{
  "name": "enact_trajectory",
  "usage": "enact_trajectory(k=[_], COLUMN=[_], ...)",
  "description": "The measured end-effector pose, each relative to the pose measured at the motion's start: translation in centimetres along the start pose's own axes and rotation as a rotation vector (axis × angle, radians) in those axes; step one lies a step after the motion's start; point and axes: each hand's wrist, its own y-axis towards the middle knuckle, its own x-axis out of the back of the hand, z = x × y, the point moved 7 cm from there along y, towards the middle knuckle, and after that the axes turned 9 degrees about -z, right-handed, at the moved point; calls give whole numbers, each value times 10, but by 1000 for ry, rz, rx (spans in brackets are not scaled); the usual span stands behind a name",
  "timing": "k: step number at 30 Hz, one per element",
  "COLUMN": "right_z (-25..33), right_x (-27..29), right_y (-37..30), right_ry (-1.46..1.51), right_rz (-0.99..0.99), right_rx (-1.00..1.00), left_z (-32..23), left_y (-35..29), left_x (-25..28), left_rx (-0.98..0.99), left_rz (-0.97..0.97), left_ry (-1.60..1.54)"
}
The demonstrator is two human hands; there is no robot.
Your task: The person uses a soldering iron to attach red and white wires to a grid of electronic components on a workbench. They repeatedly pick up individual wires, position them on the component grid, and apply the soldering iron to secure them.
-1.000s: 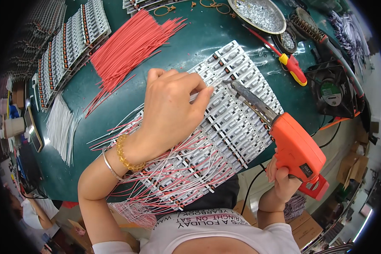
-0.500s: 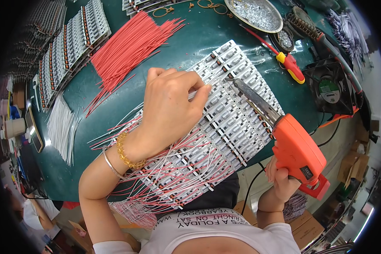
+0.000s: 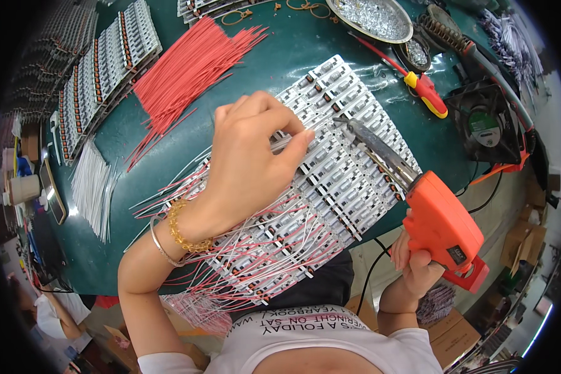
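A panel of circuit boards (image 3: 371, 115), white with rows of small components, lies tilted across the table's front edge. My left hand (image 3: 255, 149) is over its upper left part, thumb and fingers pinched round thin white wire (image 3: 282, 142), whose ends are partly hidden by the hand. My right hand (image 3: 417, 271) grips the handle of an orange soldering gun (image 3: 447, 218). The gun's metal tip (image 3: 343, 121) points left, just right of my left fingertips at the boards; whether it touches them I cannot tell. Red and white wires (image 3: 274, 249) trail from the panel's lower left rows.
A pile of red wires (image 3: 187, 75) and a bundle of white wires (image 3: 92, 187) lie at left, near more board panels (image 3: 109, 68). At right are a screwdriver (image 3: 429, 98), a metal dish (image 3: 374, 22), a black fan (image 3: 483, 124) and a soldering iron (image 3: 492, 78).
The gap between my left thumb and index finger has widened a little. The panel sits slightly higher in view, and the soldering gun has shifted slightly right and down.
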Motion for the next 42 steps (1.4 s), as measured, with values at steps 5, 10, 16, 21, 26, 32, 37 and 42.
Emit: enact_trajectory(k=[5,10,16,21,26,32,37,42], right_z=[-7,-11,-8,-4,1,2,-1,-4], right_x=[7,10,14,8,2,9,16,14], right_y=[-1,-2,-4,-3,-3,-8,-14,-17], right_ry=[-62,-86,-133,-39,3,89,44,-13], right_rz=[32,27,17,6,1,-48,-54,-19], right_rx=[15,42,85,16,-15,-18,3,8], left_z=[-3,-3,-4,-4,-6,-14,-20,-17], left_y=[-2,-2,-2,-3,-2,0,-3,-10], left_x=[-3,-6,-6,-6,-7,9,-2,-10], left_rx=[-36,-59,-71,-73,-84,-212,-57,-101], left_rz=[15,16,14,11,19,-123,23,1], left_ry=[106,126,133,142,154,101,38,90])
